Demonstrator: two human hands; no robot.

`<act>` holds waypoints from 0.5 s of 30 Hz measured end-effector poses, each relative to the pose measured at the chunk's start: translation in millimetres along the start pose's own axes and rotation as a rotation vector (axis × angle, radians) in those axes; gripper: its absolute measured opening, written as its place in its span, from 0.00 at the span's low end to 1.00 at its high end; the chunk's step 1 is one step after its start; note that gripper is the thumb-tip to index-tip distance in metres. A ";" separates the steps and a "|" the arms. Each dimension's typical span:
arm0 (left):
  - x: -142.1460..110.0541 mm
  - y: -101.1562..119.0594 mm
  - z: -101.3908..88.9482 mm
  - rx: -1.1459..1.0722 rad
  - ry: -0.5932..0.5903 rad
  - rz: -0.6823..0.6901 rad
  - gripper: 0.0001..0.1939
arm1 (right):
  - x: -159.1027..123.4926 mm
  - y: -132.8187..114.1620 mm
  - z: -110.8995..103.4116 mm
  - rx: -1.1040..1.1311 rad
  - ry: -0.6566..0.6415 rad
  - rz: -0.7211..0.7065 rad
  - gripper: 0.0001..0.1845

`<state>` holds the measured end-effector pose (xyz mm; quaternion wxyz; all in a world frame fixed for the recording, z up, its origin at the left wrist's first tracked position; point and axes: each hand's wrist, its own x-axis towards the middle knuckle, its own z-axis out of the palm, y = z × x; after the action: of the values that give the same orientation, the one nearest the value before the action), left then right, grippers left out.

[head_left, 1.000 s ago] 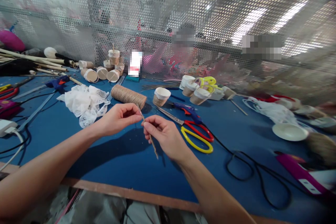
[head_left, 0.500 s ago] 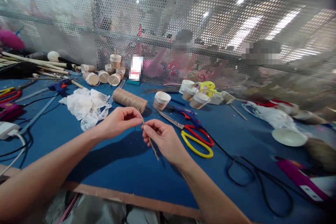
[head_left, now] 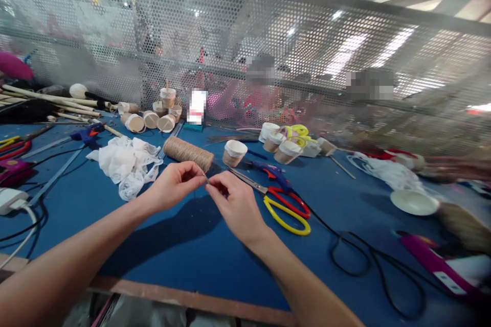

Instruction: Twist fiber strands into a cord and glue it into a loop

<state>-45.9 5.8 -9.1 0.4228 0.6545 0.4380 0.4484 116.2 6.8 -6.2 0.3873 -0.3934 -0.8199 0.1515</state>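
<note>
My left hand (head_left: 177,187) and my right hand (head_left: 237,208) meet over the middle of the table, fingertips almost touching. Both are closed in a pinch on a thin piece of jute twine (head_left: 207,180); only a short bit shows between them. Just behind my left hand lies a spool of brown twine (head_left: 187,152) on its side. A small cup with a white lace rim (head_left: 235,153) stands beyond my right hand. Scissors with one red and one yellow handle (head_left: 268,195) lie to the right, blades toward the cup. A blue glue gun (head_left: 274,173) rests behind them.
Crumpled white lace (head_left: 126,161) lies left of the spool. Several wrapped cups (head_left: 151,120) are stacked at the back, others (head_left: 287,152) at right. A black cord (head_left: 356,250) loops across the right side. A perforated metal screen (head_left: 215,36) closes off the far edge.
My right hand has turned and its fingers have moved up along the twine. The loose end that hung below it no longer shows. The camera view has shifted slightly.
</note>
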 end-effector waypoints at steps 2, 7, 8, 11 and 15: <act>0.2 -0.5 -0.1 -0.004 -0.009 -0.003 0.09 | -0.3 2.0 1.7 0.103 -0.013 0.070 0.06; -0.4 3.3 0.4 -0.017 -0.048 -0.012 0.08 | -2.4 2.5 -1.0 0.368 -0.088 0.265 0.07; -0.5 4.1 0.4 -0.018 -0.055 -0.016 0.08 | -3.0 2.1 -2.0 0.414 -0.106 0.294 0.07; -0.2 4.3 0.0 -0.029 -0.070 -0.023 0.08 | -4.7 1.5 -4.0 0.513 -0.152 0.364 0.09; 0.6 1.5 -1.6 -0.059 -0.084 -0.028 0.08 | -5.8 3.1 -4.3 0.575 -0.193 0.403 0.09</act>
<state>-47.0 6.2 -7.2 0.4662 0.6539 0.4154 0.4272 123.4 4.1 -8.1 0.3655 -0.4059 -0.6826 0.4855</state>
